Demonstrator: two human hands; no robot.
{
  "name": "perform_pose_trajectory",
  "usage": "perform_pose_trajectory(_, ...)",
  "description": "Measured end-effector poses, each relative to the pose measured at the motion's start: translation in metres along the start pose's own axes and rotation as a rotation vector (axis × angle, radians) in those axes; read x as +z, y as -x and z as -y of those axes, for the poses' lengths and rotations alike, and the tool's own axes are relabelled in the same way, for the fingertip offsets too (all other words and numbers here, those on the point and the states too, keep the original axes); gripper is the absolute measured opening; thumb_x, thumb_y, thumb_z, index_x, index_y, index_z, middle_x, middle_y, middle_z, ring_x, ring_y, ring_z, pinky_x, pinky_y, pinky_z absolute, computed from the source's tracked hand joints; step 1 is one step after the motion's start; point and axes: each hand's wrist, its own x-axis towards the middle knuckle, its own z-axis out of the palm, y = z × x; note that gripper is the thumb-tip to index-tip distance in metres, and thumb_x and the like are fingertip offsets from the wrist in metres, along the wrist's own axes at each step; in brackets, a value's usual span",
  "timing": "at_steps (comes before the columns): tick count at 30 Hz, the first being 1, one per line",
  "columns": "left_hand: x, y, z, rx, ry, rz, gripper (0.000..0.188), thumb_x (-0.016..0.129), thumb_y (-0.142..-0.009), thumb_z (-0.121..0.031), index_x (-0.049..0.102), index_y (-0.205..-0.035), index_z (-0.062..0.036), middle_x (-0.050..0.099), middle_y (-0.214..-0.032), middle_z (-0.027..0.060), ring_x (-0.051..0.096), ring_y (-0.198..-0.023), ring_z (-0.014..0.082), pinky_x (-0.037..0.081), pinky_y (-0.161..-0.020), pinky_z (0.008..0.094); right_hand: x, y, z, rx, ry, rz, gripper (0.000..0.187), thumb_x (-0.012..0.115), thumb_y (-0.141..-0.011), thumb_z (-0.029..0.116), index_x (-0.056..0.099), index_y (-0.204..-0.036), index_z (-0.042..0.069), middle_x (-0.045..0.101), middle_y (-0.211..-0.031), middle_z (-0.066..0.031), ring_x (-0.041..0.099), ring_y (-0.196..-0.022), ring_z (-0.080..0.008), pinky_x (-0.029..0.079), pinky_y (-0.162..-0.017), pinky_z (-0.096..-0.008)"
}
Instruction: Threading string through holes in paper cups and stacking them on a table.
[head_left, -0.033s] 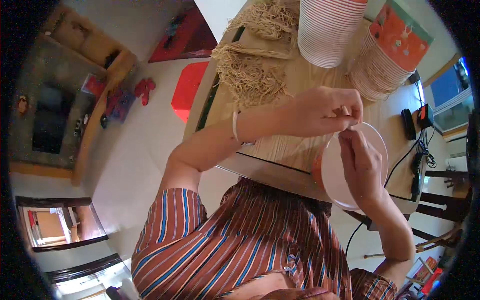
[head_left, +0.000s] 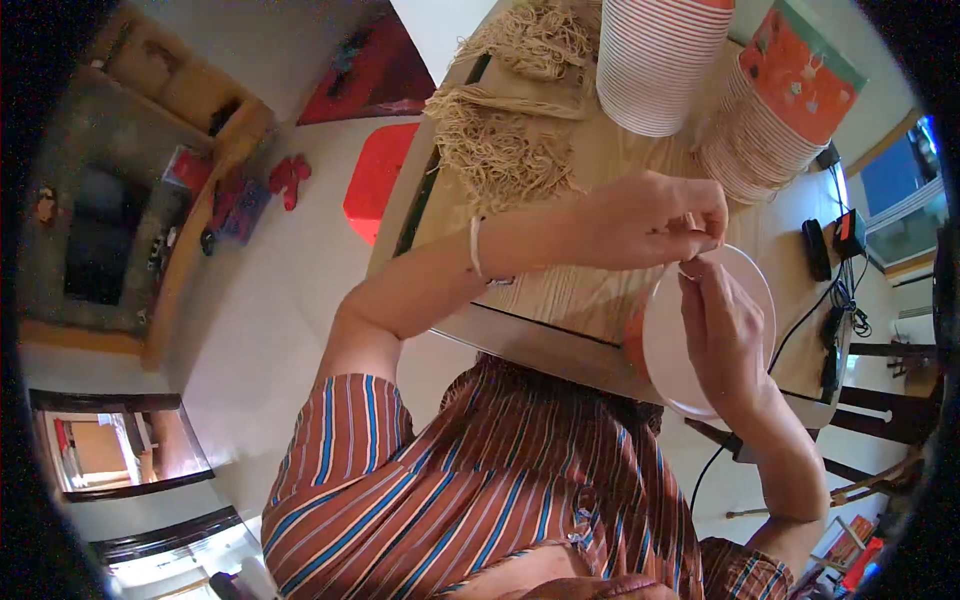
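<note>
Over the near rim of a paper bucket (head_left: 664, 350), white inside and orange outside, my two hands meet fingertip to fingertip. My left hand (head_left: 672, 222) reaches across from the left with its fingers curled into a pinch. From below, my right hand (head_left: 728, 325) comes up in front of the bucket's opening, thumb and fingers pressed together. A tiny pale bit shows at the right fingertips, too small to name; what the left pinches is hidden. Tan cords (head_left: 505, 155) lie in a tangled pile beyond my left forearm.
A tall stack of white-rimmed buckets (head_left: 662, 75) stands at the back. Beside it, another stack (head_left: 770, 135) has tan cords on its buckets. More cords (head_left: 535, 45) lie at the far left of the wooden table (head_left: 560, 312). Black cables (head_left: 842, 300) run along the right edge.
</note>
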Motion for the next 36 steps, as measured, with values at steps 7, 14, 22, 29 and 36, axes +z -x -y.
perform_pose_trajectory(7,-0.006,-0.009,0.022,0.079,0.012,0.146,0.012,0.057,-0.092,-0.014,0.054,-0.097,-0.0037,0.063,-0.084,0.0077,0.062,-0.079,0.0162,0.050,-0.070,0.0323,0.002,-0.005,0.010,-0.109,0.556,0.186,0.039,0.059,-0.078,0.010,0.052,-0.116,0.003,0.057,-0.091,-0.0088,0.061,-0.084,-0.0228,0.053,-0.063,-0.0358)
perform_pose_trajectory(14,-0.006,-0.013,0.019,0.085,-0.080,0.199,0.012,0.056,-0.093,-0.015,0.056,-0.095,-0.0029,0.062,-0.078,0.0085,0.062,-0.076,0.0171,0.050,-0.068,0.0329,0.002,-0.017,0.011,-0.244,0.655,0.295,0.026,0.061,-0.076,0.014,0.054,-0.099,0.004,0.058,-0.084,-0.0085,0.062,-0.073,-0.0214,0.053,-0.057,-0.0338)
perform_pose_trajectory(22,-0.001,0.002,0.028,0.097,0.021,0.090,0.009,0.058,-0.091,-0.011,0.058,-0.096,-0.0036,0.065,-0.083,0.0092,0.066,-0.081,0.0188,0.053,-0.075,0.0323,0.009,-0.020,-0.015,0.170,0.415,0.302,0.018,0.054,-0.091,0.021,0.058,-0.088,0.003,0.058,-0.059,-0.0070,0.055,-0.044,-0.0191,0.048,-0.046,-0.0323)
perform_pose_trajectory(29,0.017,0.042,0.027,0.384,-0.308,-0.213,0.015,0.062,-0.087,-0.012,0.059,-0.101,-0.0073,0.060,-0.096,0.0077,0.062,-0.089,0.0245,0.053,-0.074,0.0333,-0.009,-0.020,-0.024,1.169,-1.243,0.354,0.021,0.057,-0.093,0.025,0.058,-0.081,0.007,0.040,-0.057,0.0060,0.032,-0.041,-0.0046,0.025,-0.036,-0.0209)
perform_pose_trajectory(36,0.037,0.050,0.022,0.530,-0.466,-0.270,0.019,0.066,-0.080,-0.009,0.065,-0.099,-0.0099,0.058,-0.092,0.0081,0.061,-0.084,0.0247,0.054,-0.069,0.0337,-0.005,-0.014,-0.023,1.223,-1.363,0.271,0.020,0.055,-0.094,0.024,0.058,-0.085,0.006,0.043,-0.057,0.0047,0.033,-0.040,-0.0039,0.025,-0.034,-0.0201)
